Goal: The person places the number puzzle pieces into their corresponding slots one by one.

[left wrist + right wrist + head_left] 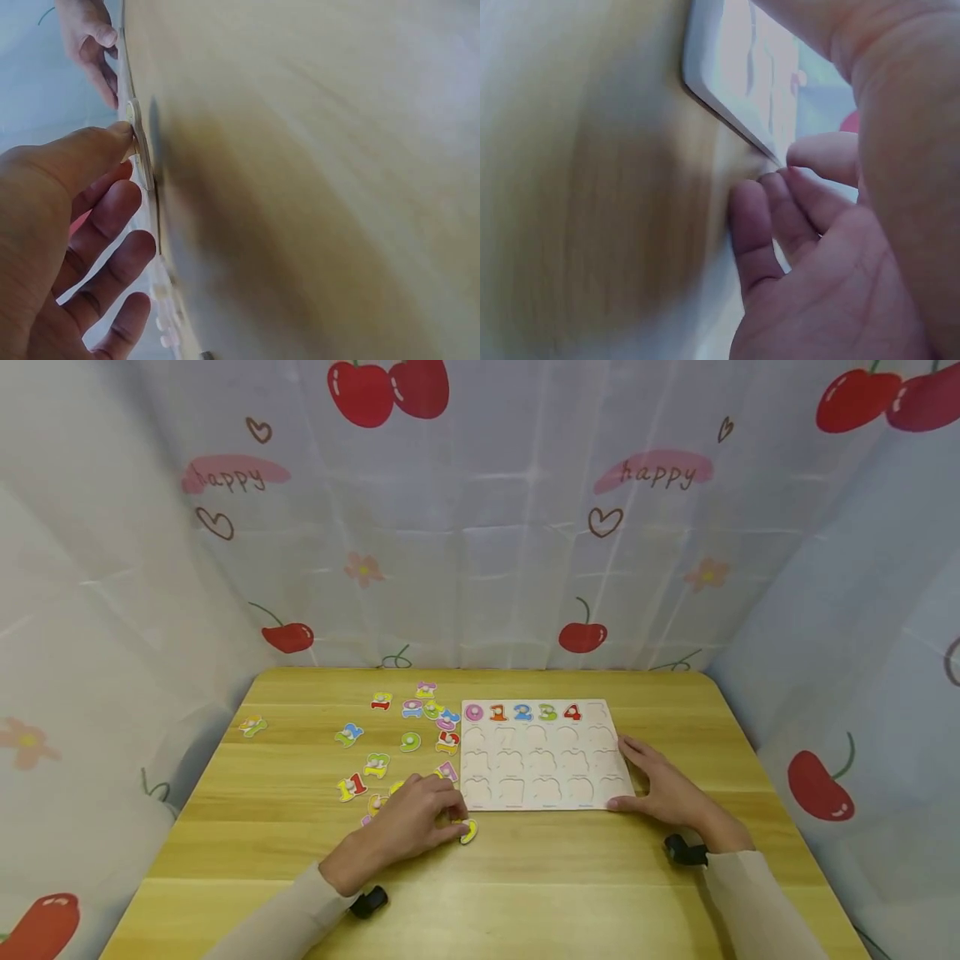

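The left hand (420, 810) pinches a yellow number piece (468, 832) between thumb and fingers, just outside the near-left corner of the board (530, 794). Held by so little, the piece could twist or slip if the fingertips shift. The right hand (663, 787), fingers spread, rests at the board's right edge; too light a touch might let it slide. Left of the board, loose numbers (410, 742) crowd together, and a dragging sleeve (288, 912) could scatter them.

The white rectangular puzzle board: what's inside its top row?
Pink number 0, red 1, blue 2, green 3, red 4, plus one bare slot. The numbers cover whatever's beneath.
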Demonstrator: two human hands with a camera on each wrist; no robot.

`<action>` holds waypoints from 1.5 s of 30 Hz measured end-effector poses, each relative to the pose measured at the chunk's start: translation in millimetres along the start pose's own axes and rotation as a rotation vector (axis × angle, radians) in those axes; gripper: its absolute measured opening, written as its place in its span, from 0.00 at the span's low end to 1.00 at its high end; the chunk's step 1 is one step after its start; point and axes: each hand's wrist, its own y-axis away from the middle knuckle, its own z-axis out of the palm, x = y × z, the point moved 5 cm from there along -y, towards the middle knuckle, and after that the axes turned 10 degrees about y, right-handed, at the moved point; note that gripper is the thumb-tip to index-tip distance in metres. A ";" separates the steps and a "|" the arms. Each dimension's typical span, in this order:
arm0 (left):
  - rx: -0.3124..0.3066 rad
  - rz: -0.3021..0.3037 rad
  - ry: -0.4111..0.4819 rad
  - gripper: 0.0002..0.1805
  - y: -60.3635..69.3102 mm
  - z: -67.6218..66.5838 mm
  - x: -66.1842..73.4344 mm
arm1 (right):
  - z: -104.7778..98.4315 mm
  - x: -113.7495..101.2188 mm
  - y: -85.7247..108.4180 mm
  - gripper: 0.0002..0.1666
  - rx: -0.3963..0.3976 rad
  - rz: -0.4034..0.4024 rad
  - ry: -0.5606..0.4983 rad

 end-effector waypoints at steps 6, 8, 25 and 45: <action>0.017 0.017 0.016 0.08 -3.9 -6.9 6.4 | -5.2 7.3 9.7 0.67 0.038 -0.011 0.013; 0.023 0.014 0.023 0.08 -7.3 -8.4 8.7 | -5.0 9.4 11.1 0.64 0.043 -0.018 0.013; 0.075 0.047 0.132 0.06 -94.1 11.0 28.8 | -1.3 4.2 9.7 0.57 0.047 -0.034 -0.005; 0.051 -0.134 0.182 0.08 -223.5 53.9 25.1 | -1.5 5.9 11.2 0.56 0.063 -0.045 -0.008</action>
